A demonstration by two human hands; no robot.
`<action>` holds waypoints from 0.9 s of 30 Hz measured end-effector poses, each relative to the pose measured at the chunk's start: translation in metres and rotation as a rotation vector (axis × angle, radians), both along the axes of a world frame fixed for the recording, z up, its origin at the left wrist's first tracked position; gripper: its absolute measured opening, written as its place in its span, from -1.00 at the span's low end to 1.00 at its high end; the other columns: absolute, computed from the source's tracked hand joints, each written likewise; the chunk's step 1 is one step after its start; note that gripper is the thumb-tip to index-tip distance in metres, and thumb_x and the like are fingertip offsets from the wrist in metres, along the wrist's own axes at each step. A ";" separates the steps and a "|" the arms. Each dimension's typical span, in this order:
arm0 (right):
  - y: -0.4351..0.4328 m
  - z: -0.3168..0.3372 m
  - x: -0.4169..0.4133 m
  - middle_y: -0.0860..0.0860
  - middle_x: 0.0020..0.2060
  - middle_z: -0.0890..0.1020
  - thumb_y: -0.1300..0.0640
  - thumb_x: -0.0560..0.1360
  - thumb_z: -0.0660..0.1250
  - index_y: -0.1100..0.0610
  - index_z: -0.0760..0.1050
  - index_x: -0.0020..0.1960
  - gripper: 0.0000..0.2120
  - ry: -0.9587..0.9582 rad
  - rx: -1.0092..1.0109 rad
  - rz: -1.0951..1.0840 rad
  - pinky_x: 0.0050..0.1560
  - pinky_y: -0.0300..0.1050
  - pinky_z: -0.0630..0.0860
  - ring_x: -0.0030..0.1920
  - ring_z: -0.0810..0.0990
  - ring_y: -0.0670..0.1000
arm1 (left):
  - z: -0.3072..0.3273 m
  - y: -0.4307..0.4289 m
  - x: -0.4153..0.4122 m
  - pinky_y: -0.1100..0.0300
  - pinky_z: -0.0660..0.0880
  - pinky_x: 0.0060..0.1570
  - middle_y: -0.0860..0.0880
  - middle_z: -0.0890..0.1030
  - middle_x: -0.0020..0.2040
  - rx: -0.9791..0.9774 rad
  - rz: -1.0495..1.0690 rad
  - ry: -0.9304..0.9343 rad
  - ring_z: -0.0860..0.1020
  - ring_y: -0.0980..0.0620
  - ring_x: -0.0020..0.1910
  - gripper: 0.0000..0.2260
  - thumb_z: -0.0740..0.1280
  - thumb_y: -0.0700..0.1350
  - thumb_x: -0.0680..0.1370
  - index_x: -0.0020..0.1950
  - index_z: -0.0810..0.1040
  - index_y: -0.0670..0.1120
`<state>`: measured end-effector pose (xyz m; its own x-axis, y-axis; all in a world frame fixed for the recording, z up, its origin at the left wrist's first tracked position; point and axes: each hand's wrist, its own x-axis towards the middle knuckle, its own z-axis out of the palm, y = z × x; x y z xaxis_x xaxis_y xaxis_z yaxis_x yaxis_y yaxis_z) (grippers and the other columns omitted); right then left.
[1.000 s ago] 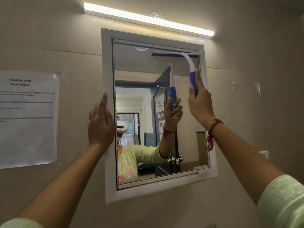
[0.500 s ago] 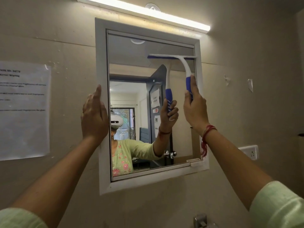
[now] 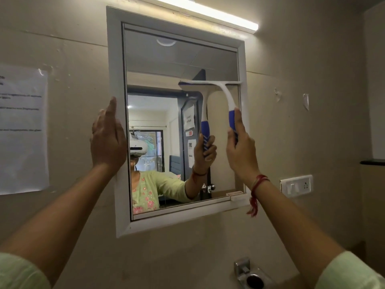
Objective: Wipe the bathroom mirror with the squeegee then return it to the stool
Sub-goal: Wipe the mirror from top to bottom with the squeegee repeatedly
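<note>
squeegee [image 3: 226, 95] on mirror [image 3: 158, 63], right hand [image 3: 241, 149] gripping it, wall notice [image 3: 23, 130] seemingly illegible

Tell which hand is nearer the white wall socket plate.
Right. The right hand is up-left of the white socket plate; the left hand rests on the white mirror frame's left side.

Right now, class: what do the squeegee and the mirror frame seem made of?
Squeegee: likely moulded plastic, with a smooth white neck and a blue striped grip, perhaps rubber. Mirror frame: even matte white, plastic or painted metal; cannot tell which.
</note>
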<state>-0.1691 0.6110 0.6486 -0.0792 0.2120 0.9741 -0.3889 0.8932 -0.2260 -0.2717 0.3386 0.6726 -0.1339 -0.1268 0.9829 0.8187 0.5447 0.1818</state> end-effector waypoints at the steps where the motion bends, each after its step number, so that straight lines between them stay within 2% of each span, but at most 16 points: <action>1: -0.001 -0.008 -0.001 -0.16 -0.37 0.37 0.09 0.60 0.07 -0.23 -0.14 0.41 -0.47 -0.007 -0.009 0.008 -0.48 -0.44 0.34 -0.46 0.38 -0.16 | 0.000 0.000 0.000 -0.14 0.24 0.33 -0.17 0.35 0.41 0.000 0.000 0.001 0.26 -0.19 0.41 -0.58 -0.04 -0.07 0.62 0.50 0.10 0.02; 6: 0.001 -0.074 0.002 -0.17 -0.36 0.36 0.11 0.60 0.08 -0.29 -0.14 0.41 -0.44 -0.034 0.027 0.028 -0.40 -0.43 0.42 -0.48 0.36 -0.13 | 0.000 0.001 0.002 -0.12 0.23 0.34 -0.15 0.34 0.42 0.012 -0.008 -0.003 0.25 -0.17 0.42 -0.58 -0.03 -0.09 0.62 0.50 0.11 0.02; 9: 0.002 -0.064 0.006 -0.23 -0.34 0.33 0.08 0.59 0.08 -0.33 -0.14 0.39 -0.44 -0.015 0.020 0.013 -0.39 -0.48 0.40 -0.46 0.41 -0.15 | -0.001 0.001 0.002 -0.12 0.24 0.34 -0.14 0.34 0.42 0.003 0.000 0.001 0.25 -0.16 0.42 -0.58 -0.02 -0.10 0.62 0.50 0.10 0.01; 11: -0.001 -0.045 0.007 -0.26 -0.33 0.31 0.07 0.60 0.07 -0.31 -0.15 0.39 -0.46 -0.010 0.000 0.018 -0.39 -0.51 0.38 -0.38 0.47 -0.24 | -0.001 0.001 0.002 -0.13 0.25 0.33 -0.15 0.35 0.41 0.009 -0.007 -0.005 0.26 -0.17 0.41 -0.59 -0.02 -0.10 0.63 0.50 0.11 0.02; 14: -0.008 -0.041 0.006 -0.27 -0.32 0.29 0.07 0.60 0.06 -0.28 -0.16 0.39 -0.46 -0.011 -0.022 0.032 -0.39 -0.51 0.38 -0.37 0.47 -0.27 | -0.001 0.001 0.004 -0.16 0.27 0.31 -0.16 0.36 0.41 0.015 -0.010 -0.011 0.27 -0.19 0.40 -0.59 -0.02 -0.09 0.63 0.50 0.12 0.02; 17: -0.010 -0.078 0.007 -0.25 -0.30 0.32 0.04 0.59 0.04 -0.31 -0.17 0.40 -0.46 -0.043 -0.017 0.035 -0.43 -0.42 0.40 -0.34 0.46 -0.29 | -0.001 0.001 0.005 -0.18 0.29 0.30 -0.18 0.37 0.39 0.007 -0.003 -0.012 0.29 -0.22 0.38 -0.59 -0.01 -0.11 0.63 0.50 0.11 0.01; 20: -0.010 -0.114 0.012 -0.24 -0.27 0.34 0.00 0.57 0.02 -0.33 -0.15 0.41 -0.47 -0.076 0.000 0.055 -0.43 -0.43 0.39 -0.34 0.46 -0.28 | -0.001 0.001 0.006 -0.17 0.30 0.31 -0.18 0.37 0.40 -0.001 -0.003 0.002 0.29 -0.22 0.38 -0.59 -0.01 -0.12 0.63 0.50 0.11 -0.01; 25: -0.011 -0.081 0.014 -0.23 -0.32 0.34 -0.01 0.58 0.04 -0.32 -0.11 0.40 -0.50 -0.030 -0.031 0.061 -0.41 -0.45 0.40 -0.35 0.47 -0.26 | -0.001 0.001 0.003 -0.13 0.28 0.31 -0.16 0.37 0.40 0.002 -0.004 -0.002 0.28 -0.20 0.39 -0.59 -0.02 -0.11 0.63 0.50 0.10 0.01; 27: -0.014 -0.074 0.012 -0.22 -0.32 0.34 -0.02 0.58 0.03 -0.33 -0.13 0.40 -0.50 -0.027 -0.046 0.057 -0.43 -0.40 0.40 -0.39 0.46 -0.21 | -0.001 0.001 0.003 -0.13 0.28 0.32 -0.15 0.36 0.41 0.000 0.002 -0.007 0.28 -0.20 0.39 -0.59 -0.02 -0.10 0.63 0.50 0.09 0.02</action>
<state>-0.1572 0.5969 0.5749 -0.1185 0.2513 0.9606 -0.4322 0.8579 -0.2777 -0.2684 0.3395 0.6712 -0.1407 -0.1273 0.9818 0.8161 0.5465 0.1878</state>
